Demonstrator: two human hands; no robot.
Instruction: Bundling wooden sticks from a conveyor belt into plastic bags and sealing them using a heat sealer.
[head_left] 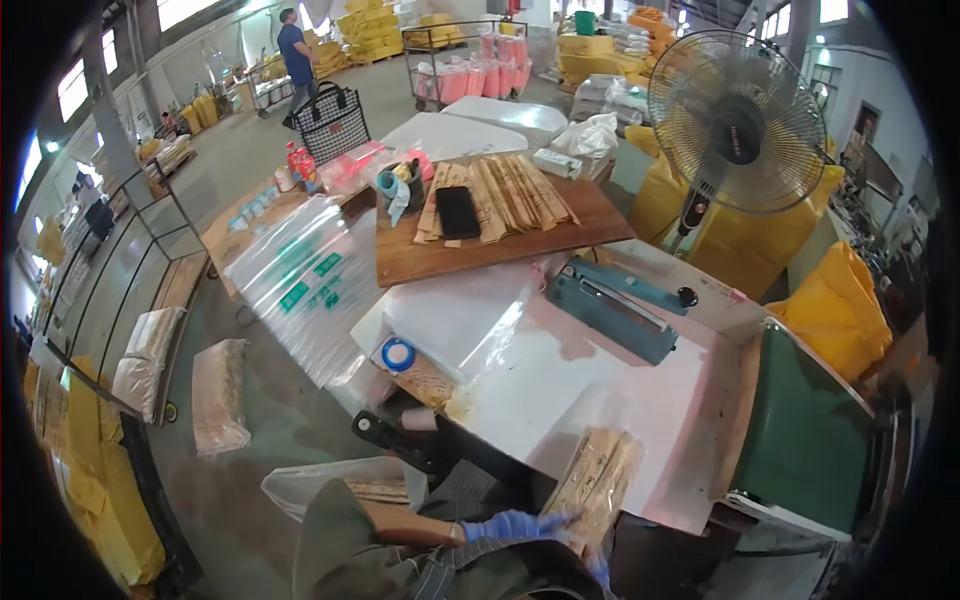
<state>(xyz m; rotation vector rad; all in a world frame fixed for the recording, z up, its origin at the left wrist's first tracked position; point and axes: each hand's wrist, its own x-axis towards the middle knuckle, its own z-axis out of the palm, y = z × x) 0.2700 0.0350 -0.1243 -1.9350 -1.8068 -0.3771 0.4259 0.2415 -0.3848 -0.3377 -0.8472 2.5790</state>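
Note:
At the table's front edge, a clear plastic bag holds a bundle of long tan printed strips and stands tilted, its loose upper end over the white tabletop. My left hand, in a blue glove, comes from the left and is closed on the bag's lower left side. Below the bag's lower end a small blue-gloved part of my right hand shows; its fingers are mostly hidden. Left of my forearm lies another clear bag with similar strips inside.
A blue-grey bar sealer lies on the white table. Behind it a brown board carries loose strips and a black phone. A blue tape roll sits left, a fan stands right, a green panel nearer.

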